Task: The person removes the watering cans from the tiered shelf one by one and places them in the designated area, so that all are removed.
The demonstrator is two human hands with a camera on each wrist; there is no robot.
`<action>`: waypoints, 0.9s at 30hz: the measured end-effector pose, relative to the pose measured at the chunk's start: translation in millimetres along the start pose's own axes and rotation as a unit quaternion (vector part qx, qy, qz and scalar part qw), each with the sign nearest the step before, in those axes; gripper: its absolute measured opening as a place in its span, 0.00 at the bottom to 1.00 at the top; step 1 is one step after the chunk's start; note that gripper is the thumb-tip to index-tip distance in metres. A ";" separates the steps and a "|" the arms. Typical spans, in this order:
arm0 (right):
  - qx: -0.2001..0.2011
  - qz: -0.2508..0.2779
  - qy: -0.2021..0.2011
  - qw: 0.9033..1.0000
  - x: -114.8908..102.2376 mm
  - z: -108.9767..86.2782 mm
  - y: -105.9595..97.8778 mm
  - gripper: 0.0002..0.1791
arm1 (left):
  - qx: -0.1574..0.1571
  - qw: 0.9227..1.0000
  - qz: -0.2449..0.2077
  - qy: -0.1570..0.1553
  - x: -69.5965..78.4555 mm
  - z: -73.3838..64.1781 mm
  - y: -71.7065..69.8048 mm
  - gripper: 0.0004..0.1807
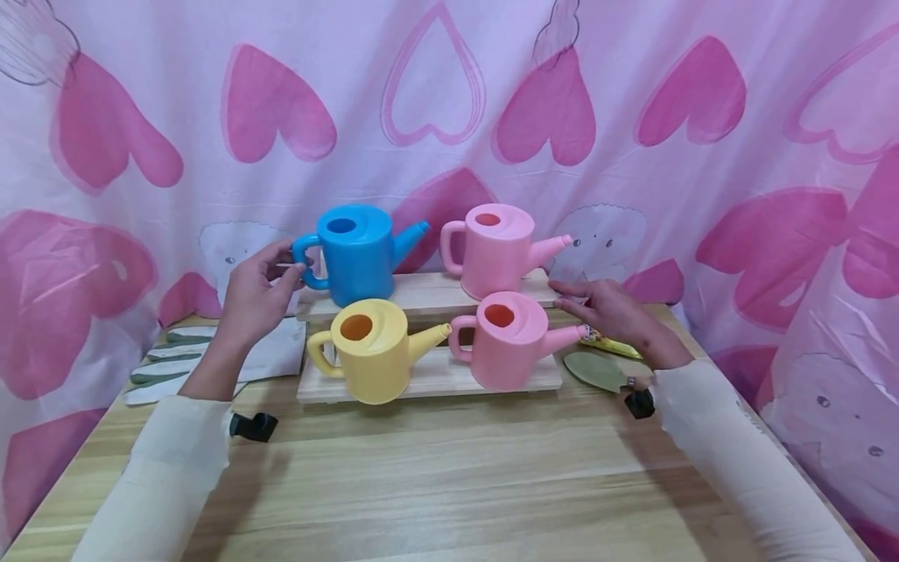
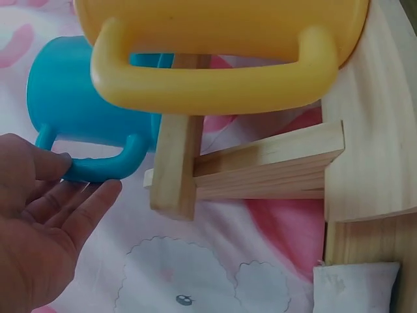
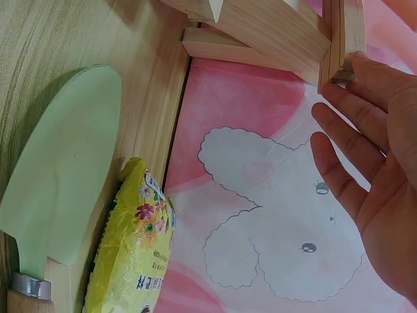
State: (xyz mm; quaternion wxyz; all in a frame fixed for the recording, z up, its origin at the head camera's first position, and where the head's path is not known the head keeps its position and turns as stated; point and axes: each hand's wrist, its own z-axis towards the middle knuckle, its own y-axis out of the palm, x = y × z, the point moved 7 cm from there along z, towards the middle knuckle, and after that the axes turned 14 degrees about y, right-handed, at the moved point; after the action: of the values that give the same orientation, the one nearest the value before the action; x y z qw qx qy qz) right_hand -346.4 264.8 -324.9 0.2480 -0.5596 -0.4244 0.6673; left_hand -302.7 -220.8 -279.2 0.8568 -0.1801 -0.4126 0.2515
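A blue watering can [image 1: 360, 257] stands on the upper step of a two-step wooden stand [image 1: 428, 295], at its left end. My left hand [image 1: 258, 293] pinches its handle between thumb and fingers, as the left wrist view also shows. A pink watering can [image 1: 495, 254] is on the same step to the right. On the lower step are a yellow watering can [image 1: 372, 355] and a second pink watering can [image 1: 507, 347]. All spouts point right. My right hand [image 3: 384, 156] holds the upper step's right end with thumb and index finger; its other fingers are extended.
White and green gloves [image 1: 270, 355] lie left of the stand. To the right are a green hand trowel [image 3: 68, 156] and a yellow flowered packet [image 3: 140, 241]. A pink heart-patterned curtain [image 1: 435, 86] hangs behind the wooden table [image 1: 449, 476].
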 end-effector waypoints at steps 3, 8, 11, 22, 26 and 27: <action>0.000 -0.002 0.000 1.000 -0.1 0.0 0.9 0.28 | 0.008 1.000 0.010 0.007 1.6 1.1 -5.1 0.22; 0.005 -0.006 -0.006 1.000 -1.0 0.0 0.6 0.27 | 0.033 0.999 0.009 0.027 7.0 3.6 -16.1 0.22; 0.006 -0.005 -0.008 1.000 -1.3 0.0 0.0 0.27 | 0.053 0.998 0.004 0.041 13.0 4.9 -23.9 0.21; -0.006 0.019 0.006 1.000 0.3 -1.6 2.0 0.29 | 0.126 0.989 -0.032 0.074 52.2 -3.4 -50.0 0.20; 0.000 0.018 0.002 1.000 -0.9 -1.5 0.9 0.28 | 0.120 0.988 -0.050 0.087 72.0 -7.9 -50.9 0.20; 0.002 0.017 0.000 1.000 -1.5 -1.4 0.5 0.28 | 0.114 0.988 -0.054 0.093 77.3 -9.5 -49.7 0.20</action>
State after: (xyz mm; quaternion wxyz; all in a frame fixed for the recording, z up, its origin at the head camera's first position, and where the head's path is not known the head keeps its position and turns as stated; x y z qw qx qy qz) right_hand -344.6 263.7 -324.6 0.2375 -0.5659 -0.4141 0.6722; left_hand -239.9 -217.1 -211.5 0.9185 -0.0812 -0.3090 0.2329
